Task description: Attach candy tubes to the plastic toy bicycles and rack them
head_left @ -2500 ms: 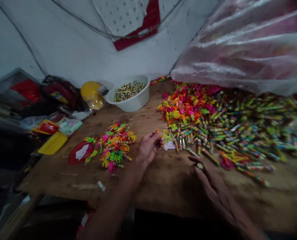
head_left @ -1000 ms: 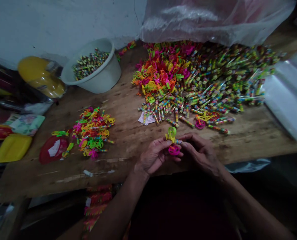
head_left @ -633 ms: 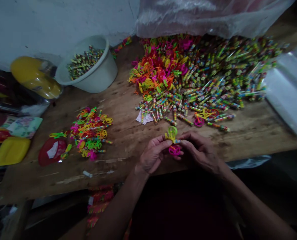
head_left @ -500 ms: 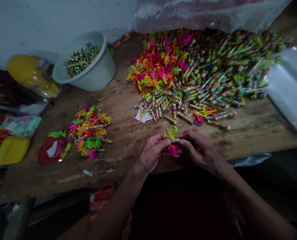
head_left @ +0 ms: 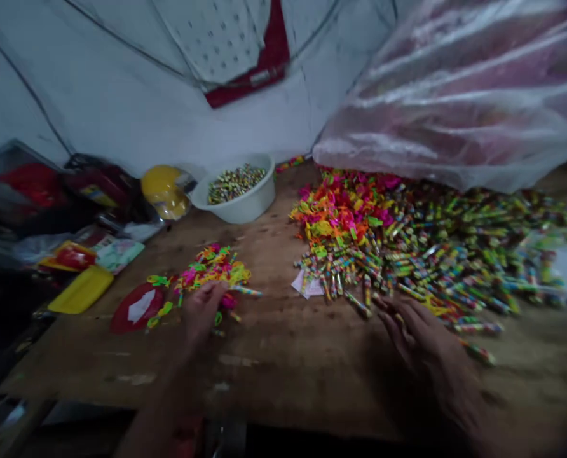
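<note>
My left hand (head_left: 201, 313) is over a small pile of brightly coloured plastic toys and tubes (head_left: 213, 264) on the left side of the table. Its fingers are pinched, and a slim candy-filled tube (head_left: 246, 291) sticks out to the right from them. A magenta toy piece (head_left: 227, 301) shows just below that tube. On the right, my right hand (head_left: 429, 346) hovers with fingers stretched and apart, close to the front of a wide heap of similar tubes (head_left: 459, 254). A loose tube (head_left: 358, 305) lies just beyond its fingertips. Both hands are somewhat blurred.
Loose plastic toys (head_left: 343, 213) are heaped beside the tubes, under a large clear plastic bag (head_left: 445, 121). A pale tub (head_left: 245, 211) of tubes stands against the wall. Left are a red lid-like disc (head_left: 124, 316), a yellow tray (head_left: 81, 289) and a yellow helmet (head_left: 163, 187).
Both hands were together at the table's front, holding a tube with toys. They have parted: the left moved to the small pile with a tube, the right towards the heap. The view has tilted up.
</note>
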`<state>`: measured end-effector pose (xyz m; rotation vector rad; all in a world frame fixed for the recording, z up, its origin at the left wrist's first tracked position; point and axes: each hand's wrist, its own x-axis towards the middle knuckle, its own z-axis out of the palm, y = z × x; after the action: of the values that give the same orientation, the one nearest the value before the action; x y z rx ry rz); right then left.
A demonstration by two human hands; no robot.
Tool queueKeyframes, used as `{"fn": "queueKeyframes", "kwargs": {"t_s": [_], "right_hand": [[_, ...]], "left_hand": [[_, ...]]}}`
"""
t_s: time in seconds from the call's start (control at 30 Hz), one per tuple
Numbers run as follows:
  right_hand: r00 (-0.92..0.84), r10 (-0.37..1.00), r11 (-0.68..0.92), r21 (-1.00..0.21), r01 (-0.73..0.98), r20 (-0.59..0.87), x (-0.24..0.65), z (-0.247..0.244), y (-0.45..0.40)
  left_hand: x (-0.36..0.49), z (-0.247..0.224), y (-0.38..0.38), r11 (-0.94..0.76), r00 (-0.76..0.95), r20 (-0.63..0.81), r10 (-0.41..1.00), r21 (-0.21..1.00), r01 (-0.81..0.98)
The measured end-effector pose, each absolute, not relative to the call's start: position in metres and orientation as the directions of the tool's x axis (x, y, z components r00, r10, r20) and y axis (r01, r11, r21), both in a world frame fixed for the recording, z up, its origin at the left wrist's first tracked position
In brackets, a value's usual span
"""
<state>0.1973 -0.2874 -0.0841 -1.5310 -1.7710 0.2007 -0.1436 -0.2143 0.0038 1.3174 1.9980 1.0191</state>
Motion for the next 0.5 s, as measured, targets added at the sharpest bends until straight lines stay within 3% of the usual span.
{"fn": "queueKeyframes", "kwargs": {"t_s": [0.07, 0.13, 0.2, 0.27, 0.33, 0.5], "right_hand": [[-0.031, 0.916, 0.220, -0.437, 0.872, 0.400, 0.201, -0.094, -0.276], [-0.051, 0.943, 0.166, -0.333, 0.928, 0.329, 0.199, -0.101, -0.270], [-0.034, 0.956, 0.114, -0.261, 0.959, 0.292, 0.193, -0.104, -0.269], [-0.014, 0.959, 0.077, -0.212, 0.974, 0.284, 0.188, -0.103, -0.272], [-0.006, 0.959, 0.061, -0.185, 0.981, 0.284, 0.187, -0.099, -0.274], [-0.101, 0.943, 0.156, -0.154, 0.976, 0.316, 0.200, -0.112, -0.272]], "left_hand": [[-0.192, 0.024, -0.199, 0.327, -0.403, 0.074, 0.912, 0.462, 0.825], [-0.217, 0.036, -0.188, 0.359, -0.379, 0.246, 0.892, 0.124, 0.925], [-0.213, 0.036, -0.178, 0.260, -0.241, 0.395, 0.886, 0.007, 0.966], [-0.185, 0.027, -0.165, 0.045, -0.076, 0.419, 0.905, 0.084, 0.995], [-0.144, 0.012, -0.146, -0.081, -0.012, 0.321, 0.947, 0.276, 0.958], [-0.054, -0.017, -0.065, -0.028, -0.049, 0.168, 0.985, 0.429, 0.903]]}}
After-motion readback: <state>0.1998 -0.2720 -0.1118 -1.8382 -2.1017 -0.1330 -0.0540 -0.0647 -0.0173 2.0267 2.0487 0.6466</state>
